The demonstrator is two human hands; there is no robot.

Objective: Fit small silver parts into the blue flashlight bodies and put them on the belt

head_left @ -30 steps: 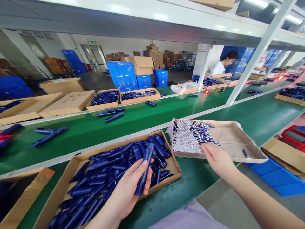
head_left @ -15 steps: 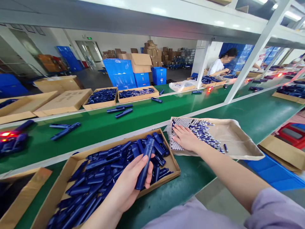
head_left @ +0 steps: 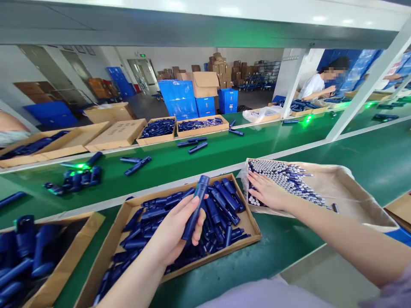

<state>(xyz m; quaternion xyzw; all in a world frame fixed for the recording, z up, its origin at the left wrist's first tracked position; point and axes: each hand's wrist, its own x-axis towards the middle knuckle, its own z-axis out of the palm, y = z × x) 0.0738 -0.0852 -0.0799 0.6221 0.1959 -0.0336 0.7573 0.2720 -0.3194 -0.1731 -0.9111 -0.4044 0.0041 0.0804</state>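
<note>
Right grip (head_left: 266,190) over tray (head_left: 342,190), left edge

Our green bench (head_left: 221,267) carries a cardboard box (head_left: 252,221) of blue tubes (head_left: 220,201); we see a lined tray (head_left: 349,199) right of it, another box (head_left: 71,252) left.

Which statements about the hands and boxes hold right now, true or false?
1. The left hand grips a blue tube. True.
2. The tube box beneath the left hand sits left of the lined box. True.
3. The right hand is in that tube box. False: it is at the silver-ended pieces in the lined box.
4. Those pieces spread evenly across the lined box. False: they crowd toward its left side.
</note>
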